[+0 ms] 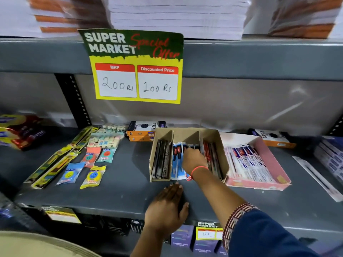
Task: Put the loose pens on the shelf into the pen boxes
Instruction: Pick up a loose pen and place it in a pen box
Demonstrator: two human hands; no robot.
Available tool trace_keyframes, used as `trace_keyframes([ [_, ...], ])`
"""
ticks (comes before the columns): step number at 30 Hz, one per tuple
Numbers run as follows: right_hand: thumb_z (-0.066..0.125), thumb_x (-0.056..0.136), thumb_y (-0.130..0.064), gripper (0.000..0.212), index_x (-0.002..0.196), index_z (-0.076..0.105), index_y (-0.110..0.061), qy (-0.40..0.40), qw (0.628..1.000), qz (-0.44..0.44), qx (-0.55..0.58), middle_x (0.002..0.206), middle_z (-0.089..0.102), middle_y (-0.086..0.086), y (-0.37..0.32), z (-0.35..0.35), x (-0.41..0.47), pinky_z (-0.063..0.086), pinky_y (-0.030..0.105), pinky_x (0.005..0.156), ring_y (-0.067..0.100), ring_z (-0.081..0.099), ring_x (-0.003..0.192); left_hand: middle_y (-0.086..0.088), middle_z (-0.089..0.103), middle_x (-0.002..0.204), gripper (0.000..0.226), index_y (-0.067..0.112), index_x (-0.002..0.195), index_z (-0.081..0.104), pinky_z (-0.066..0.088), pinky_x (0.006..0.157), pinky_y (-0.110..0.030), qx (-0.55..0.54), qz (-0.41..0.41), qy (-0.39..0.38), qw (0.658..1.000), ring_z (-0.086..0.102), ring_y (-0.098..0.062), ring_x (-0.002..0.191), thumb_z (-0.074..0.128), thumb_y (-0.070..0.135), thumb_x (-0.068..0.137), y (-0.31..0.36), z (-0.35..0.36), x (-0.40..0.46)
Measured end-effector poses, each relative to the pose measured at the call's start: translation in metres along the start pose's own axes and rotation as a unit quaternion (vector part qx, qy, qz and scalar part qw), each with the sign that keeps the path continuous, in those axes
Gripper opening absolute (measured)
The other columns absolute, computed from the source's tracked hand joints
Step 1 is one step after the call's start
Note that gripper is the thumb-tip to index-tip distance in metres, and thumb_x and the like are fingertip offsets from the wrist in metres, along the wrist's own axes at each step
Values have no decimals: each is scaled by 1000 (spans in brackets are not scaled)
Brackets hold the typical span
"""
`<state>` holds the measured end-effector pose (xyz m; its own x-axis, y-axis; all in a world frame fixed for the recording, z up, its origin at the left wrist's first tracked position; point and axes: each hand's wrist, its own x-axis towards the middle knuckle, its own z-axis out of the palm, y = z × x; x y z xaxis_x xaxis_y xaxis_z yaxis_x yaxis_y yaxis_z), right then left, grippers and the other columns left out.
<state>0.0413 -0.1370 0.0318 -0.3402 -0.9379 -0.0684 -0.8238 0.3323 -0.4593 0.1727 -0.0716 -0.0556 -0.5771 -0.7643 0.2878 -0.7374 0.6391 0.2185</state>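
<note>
A brown cardboard pen box (215,135) with three compartments stands on the grey shelf (120,191). Dark pens (162,160) fill its left compartment, blue-and-white pen packs (177,164) the middle one, red and dark pens (211,156) the right one. My right hand (193,160) reaches into the middle compartment, fingers closed on a dark pen pack (193,146) at its far end. My left hand (167,208) lies flat, palm down, on the shelf's front edge, holding nothing. A pink box (278,164) to the right holds white-and-blue pen packs (248,164).
Sharpener packets (92,177), eraser packs (105,138) and long yellow packs (55,164) lie loose on the left. Black-and-orange boxes (144,130) stand behind the pen box. A yellow price sign (137,71) hangs from the upper shelf. Long white packs (319,179) lie at the far right.
</note>
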Motion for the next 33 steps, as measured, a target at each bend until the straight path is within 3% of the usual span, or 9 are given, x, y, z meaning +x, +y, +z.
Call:
trace_keyframes([
  [4,40,85,6,30,101,65,3,54,997,-52,-9,106,68,24,3,-18,-14,52,38,77,39,65,100,-2,31,149,56,15,141,28,13,111,-24,-7,-6,-13,1000,25,-16,137,35,44,93,1,5,1],
  [6,42,82,4,30,97,67,1,80,995,-55,11,102,69,25,12,-32,-22,52,37,75,41,65,97,-6,43,142,52,11,136,39,24,109,-27,2,-12,-13,1000,37,-19,132,44,39,92,4,2,2],
  [9,44,79,0,35,101,71,-8,128,990,-18,62,109,68,21,37,-55,-32,53,39,82,40,64,100,-12,68,112,43,3,109,64,53,81,-41,27,-2,15,1000,64,-26,103,59,32,78,9,-4,2],
  [13,43,81,-2,35,103,69,-9,207,972,40,102,113,64,18,83,-78,-41,50,39,81,38,62,103,-15,67,111,41,2,108,65,53,78,-49,42,-16,15,999,64,-31,101,70,27,77,29,2,2],
  [19,41,83,-1,35,108,65,-7,241,955,151,87,114,63,22,162,-100,-49,50,41,83,40,60,104,-9,70,106,44,6,102,69,56,69,-37,22,75,-5,997,66,-24,96,62,37,72,92,11,12],
  [21,42,83,-2,34,107,65,-5,237,953,177,67,115,63,22,187,-107,-51,50,42,84,39,60,107,-5,54,130,49,8,121,56,45,94,-33,4,93,-45,995,53,-20,118,54,41,85,111,18,20],
  [23,45,82,-2,31,107,64,-2,229,954,189,35,116,62,23,210,-112,-54,50,41,85,38,59,109,-2,26,149,56,12,139,30,14,112,-33,-22,109,-79,991,23,-21,137,34,46,95,125,28,28],
  [26,46,85,-6,34,117,58,-4,177,958,208,-83,124,56,19,246,-115,-58,49,41,88,35,54,117,-3,6,156,58,16,145,10,-7,111,-25,-10,133,-110,985,4,-17,141,21,47,97,145,42,45],
  [33,38,91,-6,43,133,42,-5,70,945,241,-209,136,51,13,305,-122,-49,45,41,98,31,49,126,0,6,156,59,18,145,8,-21,100,-14,-14,160,-112,981,1,-11,141,21,48,96,172,56,70],
])
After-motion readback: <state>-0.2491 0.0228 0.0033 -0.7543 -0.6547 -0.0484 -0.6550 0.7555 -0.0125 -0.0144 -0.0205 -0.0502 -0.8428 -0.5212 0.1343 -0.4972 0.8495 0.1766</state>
